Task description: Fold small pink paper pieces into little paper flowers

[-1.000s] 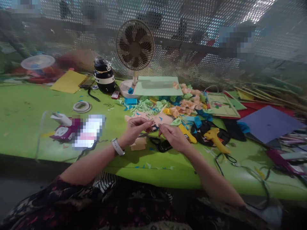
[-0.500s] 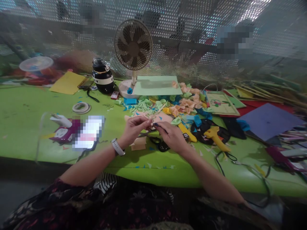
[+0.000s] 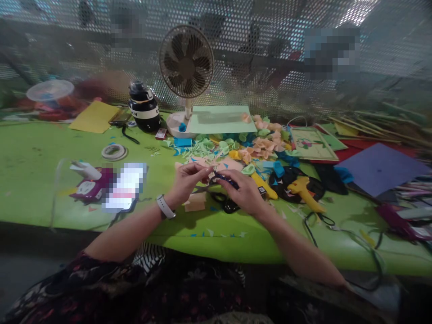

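Blue-black slim object (image 3: 228,180), partly hidden, gripped in right hand (image 3: 248,193), left hand (image 3: 188,181) pinched closed, contents unclear

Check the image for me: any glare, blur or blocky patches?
Head view: glare breaks through the mesh at upper right; head view, far left: tub blurred; head view, left of the hands: phone bright white and blocky; head view, centre: dark thing at the fingers too small to identify.

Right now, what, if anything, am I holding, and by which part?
Your right hand holds a small dark object between the fingers; which part is gripped can't be told. Whether your left hand pinches anything is unclear.
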Available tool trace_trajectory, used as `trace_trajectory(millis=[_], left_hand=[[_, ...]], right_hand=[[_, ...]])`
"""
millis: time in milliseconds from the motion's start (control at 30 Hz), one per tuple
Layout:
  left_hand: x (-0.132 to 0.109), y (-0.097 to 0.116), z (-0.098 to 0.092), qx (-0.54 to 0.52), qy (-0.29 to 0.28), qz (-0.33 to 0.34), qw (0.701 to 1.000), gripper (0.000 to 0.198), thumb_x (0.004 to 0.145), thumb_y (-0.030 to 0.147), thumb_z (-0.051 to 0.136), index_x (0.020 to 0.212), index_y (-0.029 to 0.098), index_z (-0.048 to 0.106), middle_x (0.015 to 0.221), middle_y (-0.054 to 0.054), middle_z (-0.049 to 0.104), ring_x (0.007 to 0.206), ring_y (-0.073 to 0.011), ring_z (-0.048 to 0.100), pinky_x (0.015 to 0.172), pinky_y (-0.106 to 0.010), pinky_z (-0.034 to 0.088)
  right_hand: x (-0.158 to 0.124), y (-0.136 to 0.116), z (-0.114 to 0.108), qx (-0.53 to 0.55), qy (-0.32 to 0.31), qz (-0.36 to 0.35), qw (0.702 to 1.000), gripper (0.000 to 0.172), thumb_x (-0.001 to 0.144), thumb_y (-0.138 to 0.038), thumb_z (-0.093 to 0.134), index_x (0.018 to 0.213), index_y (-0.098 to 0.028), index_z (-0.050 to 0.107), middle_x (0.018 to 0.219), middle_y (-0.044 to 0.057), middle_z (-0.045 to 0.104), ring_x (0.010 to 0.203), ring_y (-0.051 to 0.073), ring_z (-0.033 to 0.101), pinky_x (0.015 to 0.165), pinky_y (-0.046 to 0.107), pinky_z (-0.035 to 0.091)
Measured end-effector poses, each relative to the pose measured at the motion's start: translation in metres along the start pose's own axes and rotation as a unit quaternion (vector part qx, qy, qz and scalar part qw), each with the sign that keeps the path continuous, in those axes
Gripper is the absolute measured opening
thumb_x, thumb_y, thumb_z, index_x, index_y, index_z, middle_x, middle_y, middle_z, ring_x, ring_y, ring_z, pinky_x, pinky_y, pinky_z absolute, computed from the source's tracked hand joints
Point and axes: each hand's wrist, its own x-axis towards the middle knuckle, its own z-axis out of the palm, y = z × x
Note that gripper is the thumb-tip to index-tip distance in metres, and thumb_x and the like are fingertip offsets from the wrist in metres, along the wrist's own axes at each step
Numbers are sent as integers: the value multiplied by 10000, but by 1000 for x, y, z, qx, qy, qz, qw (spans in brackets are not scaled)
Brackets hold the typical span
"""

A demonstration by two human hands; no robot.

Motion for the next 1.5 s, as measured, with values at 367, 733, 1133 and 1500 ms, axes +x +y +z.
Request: trace_trajectory(millis=[367,733,1133,1500], left_hand=[[1,-1,0,3,-25,17,1000,296,719,450,834,805,173,777,652,-20,714,572,-100,625,589,-234,538],[-1,3,1,7,-16,21,1000,306,684,442,861,680,164,733,607,-17,702,542,-102,621,568,-230,533],[1,3,1,-7,-35,-8,999,344,633,467,879,678,160,732,580,-6,681,498,-89,580,521,-231,504],[1,-1,2,-65,-40,-23,997,292,621,398,905,762,179,773,687,-14,726,561,-87,625,570,-221,535]], right_hand=[[2,3,-3,-8,-13,9,1000,270,998,-318,490,1082,-217,725,1106,76,770,1007,224,729,906,373,574],[-3,3,4,-65,9,-8,998,236,995,-318,518,1119,-227,696,1006,85,757,925,221,708,804,344,563],[0,5,3,-39,-23,-14,999,243,988,-366,523,1081,-223,697,1012,92,753,908,222,705,783,345,552],[-1,9,5,-55,-2,4,998,223,999,-345,492,1068,-224,666,1026,89,755,913,227,710,775,329,543]])
